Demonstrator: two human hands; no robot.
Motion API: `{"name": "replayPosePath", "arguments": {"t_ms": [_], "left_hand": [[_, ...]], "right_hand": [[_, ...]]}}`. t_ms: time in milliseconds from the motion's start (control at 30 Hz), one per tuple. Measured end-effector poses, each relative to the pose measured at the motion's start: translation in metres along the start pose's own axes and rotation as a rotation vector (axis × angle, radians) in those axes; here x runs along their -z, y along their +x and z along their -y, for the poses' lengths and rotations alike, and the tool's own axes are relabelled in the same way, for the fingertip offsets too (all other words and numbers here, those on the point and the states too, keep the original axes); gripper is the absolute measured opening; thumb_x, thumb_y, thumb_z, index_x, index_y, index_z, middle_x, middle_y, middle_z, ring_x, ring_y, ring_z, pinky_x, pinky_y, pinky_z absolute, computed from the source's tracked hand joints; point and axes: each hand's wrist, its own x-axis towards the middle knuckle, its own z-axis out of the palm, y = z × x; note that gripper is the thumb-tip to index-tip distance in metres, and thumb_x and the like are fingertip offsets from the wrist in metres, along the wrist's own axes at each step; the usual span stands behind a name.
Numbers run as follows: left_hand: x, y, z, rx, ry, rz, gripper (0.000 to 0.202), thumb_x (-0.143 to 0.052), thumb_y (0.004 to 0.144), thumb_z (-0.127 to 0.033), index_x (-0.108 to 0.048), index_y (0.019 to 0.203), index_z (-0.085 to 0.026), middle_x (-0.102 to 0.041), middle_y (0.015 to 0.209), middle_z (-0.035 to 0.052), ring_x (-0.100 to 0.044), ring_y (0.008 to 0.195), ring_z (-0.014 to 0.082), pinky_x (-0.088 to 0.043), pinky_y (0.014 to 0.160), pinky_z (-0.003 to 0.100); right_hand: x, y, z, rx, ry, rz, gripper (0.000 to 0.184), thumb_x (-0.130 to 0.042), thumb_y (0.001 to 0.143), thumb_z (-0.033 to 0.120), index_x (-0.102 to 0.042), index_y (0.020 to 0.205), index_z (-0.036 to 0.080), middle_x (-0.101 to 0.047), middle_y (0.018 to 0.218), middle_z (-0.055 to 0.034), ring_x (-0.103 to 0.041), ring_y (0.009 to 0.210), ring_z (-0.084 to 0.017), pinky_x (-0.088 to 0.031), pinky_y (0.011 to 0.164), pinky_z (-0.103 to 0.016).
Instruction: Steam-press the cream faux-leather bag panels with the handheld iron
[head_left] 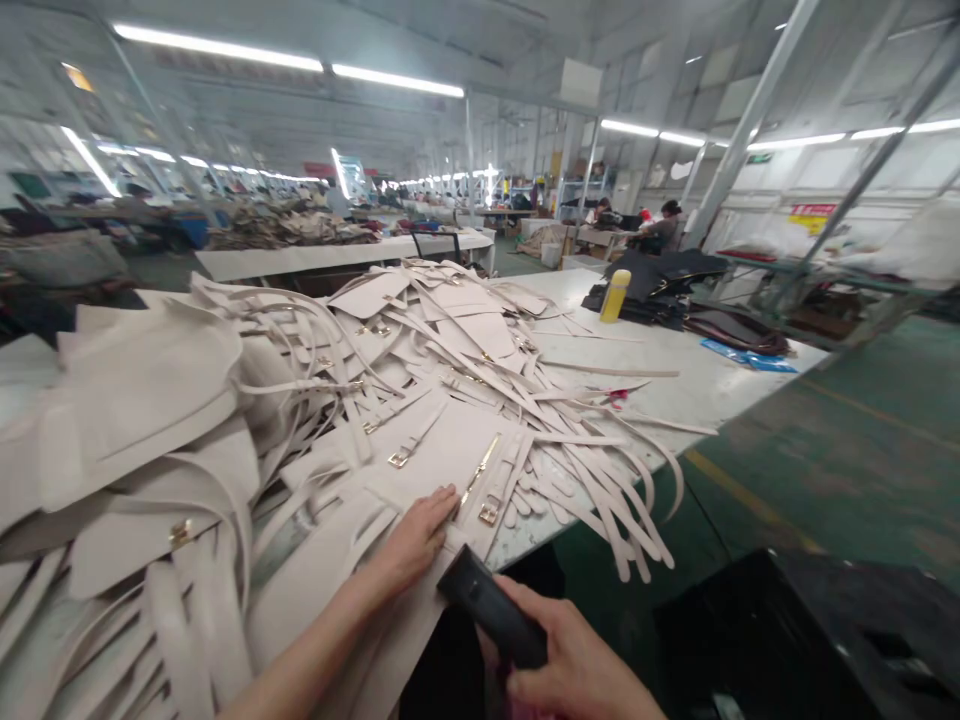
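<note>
My left hand (420,535) lies with fingers extended on a beige leather-like panel (427,465) at the table's near edge. A gold zipper (480,470) and a strap with a gold buckle (487,512) are just beyond its fingertips. In my right hand (566,650) is a black tool with a thick, tube-like barrel (491,605), like a hair dryer. The barrel points up and left toward the panel, close to my left hand; its lower part is hidden. Around them lie heaped beige pieces with straps, some hanging over the table edge (634,560).
Larger beige pieces (142,400) are piled at left. A yellow bottle (615,296) stands beside dark stacked pieces (667,280) at the back right. A black box (810,630) sits low at right. Other people work at far tables.
</note>
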Motion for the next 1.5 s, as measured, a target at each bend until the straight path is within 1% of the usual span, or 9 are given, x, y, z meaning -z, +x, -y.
{"name": "replayPosePath", "arguments": {"t_ms": [200, 333, 433, 533, 667, 867, 1067, 1267, 1500], "left_hand": [[0.003, -0.011, -0.012, 0.049, -0.194, -0.105, 0.059, -0.038, 0.064, -0.006, -0.051, 0.12, -0.02, -0.053, 0.123, 0.0018, -0.046, 0.114, 0.016, -0.033, 0.101, 0.035], [0.023, -0.027, 0.0, 0.054, -0.079, -0.259, 0.05, -0.044, 0.066, -0.009, -0.054, 0.113, -0.021, -0.058, 0.115, 0.0037, -0.05, 0.109, 0.0177, -0.036, 0.097, 0.035], [0.048, -0.042, 0.027, 0.298, 0.123, -0.484, 0.04, -0.048, 0.072, -0.02, -0.053, 0.111, -0.015, -0.056, 0.112, 0.0102, -0.049, 0.107, 0.0233, -0.037, 0.094, 0.04], [0.059, -0.055, 0.049, 0.52, 0.245, -0.455, 0.04, -0.051, 0.071, -0.024, -0.052, 0.108, -0.011, -0.056, 0.108, 0.0137, -0.052, 0.102, 0.0276, -0.038, 0.089, 0.043], [0.037, -0.067, 0.053, 0.556, 0.167, -0.572, 0.044, -0.048, 0.072, -0.022, -0.043, 0.115, -0.014, -0.057, 0.104, 0.0113, -0.053, 0.099, 0.027, -0.038, 0.086, 0.044], [-0.007, -0.086, 0.041, 0.459, 0.127, -1.008, 0.042, -0.044, 0.073, -0.022, -0.038, 0.114, -0.018, -0.046, 0.114, 0.011, -0.041, 0.111, 0.0284, -0.032, 0.094, 0.049], [-0.005, -0.091, 0.036, 0.47, 0.001, -0.965, 0.043, -0.045, 0.072, -0.02, -0.034, 0.113, -0.018, -0.04, 0.111, 0.0101, -0.038, 0.111, 0.0268, -0.034, 0.095, 0.048], [-0.003, -0.092, 0.034, 0.475, -0.072, -0.954, 0.044, -0.046, 0.071, -0.019, -0.032, 0.113, -0.02, -0.039, 0.111, 0.0089, -0.038, 0.11, 0.0264, -0.035, 0.095, 0.049], [-0.004, -0.091, 0.031, 0.489, -0.065, -0.977, 0.039, -0.045, 0.072, -0.019, -0.037, 0.11, -0.017, -0.041, 0.112, 0.0096, -0.038, 0.112, 0.025, -0.032, 0.098, 0.045]], "right_hand": [[0.003, 0.032, 0.006, 0.025, 0.067, -0.151, 0.073, -0.052, 0.061, 0.014, -0.037, 0.133, 0.015, -0.067, 0.081, -0.0013, -0.057, 0.059, -0.017, -0.044, 0.052, -0.022], [0.023, 0.028, 0.001, -0.004, 0.005, -0.224, 0.072, -0.054, 0.064, 0.022, -0.036, 0.133, 0.013, -0.066, 0.097, -0.0064, -0.061, 0.073, -0.022, -0.049, 0.067, -0.028], [0.032, 0.023, 0.0, 0.076, 0.011, -0.178, 0.068, -0.059, 0.061, 0.023, -0.046, 0.127, 0.014, -0.06, 0.11, -0.0078, -0.055, 0.099, -0.027, -0.043, 0.085, -0.031], [0.03, 0.03, 0.006, 0.107, 0.107, -0.069, 0.067, -0.06, 0.06, 0.02, -0.048, 0.125, 0.016, -0.062, 0.103, -0.0075, -0.058, 0.089, -0.027, -0.048, 0.075, -0.032], [0.021, 0.064, 0.028, 0.032, 0.192, 0.114, 0.07, -0.054, 0.063, 0.014, -0.037, 0.131, 0.023, -0.06, 0.063, 0.0029, -0.053, 0.042, -0.013, -0.044, 0.039, -0.021], [0.011, 0.131, 0.07, -0.005, 0.027, 0.392, 0.066, -0.058, 0.061, 0.015, -0.044, 0.124, 0.026, -0.053, 0.053, 0.0063, -0.052, 0.035, -0.011, -0.041, 0.029, -0.016], [-0.022, 0.174, 0.105, -0.036, -0.117, 0.534, 0.051, -0.059, 0.059, 0.013, -0.058, 0.108, 0.028, -0.055, 0.054, 0.0051, -0.049, 0.031, -0.009, -0.038, 0.03, -0.015], [-0.064, 0.192, 0.116, 0.087, -0.146, 0.343, 0.046, -0.061, 0.059, 0.014, -0.06, 0.104, 0.023, -0.05, 0.049, 0.0067, -0.049, 0.034, -0.01, -0.039, 0.032, -0.017], [-0.037, 0.165, 0.104, 0.181, -0.065, 0.074, 0.069, -0.055, 0.068, 0.02, -0.031, 0.132, 0.024, -0.052, 0.063, 0.0054, -0.051, 0.04, -0.01, -0.042, 0.033, -0.018]]}}
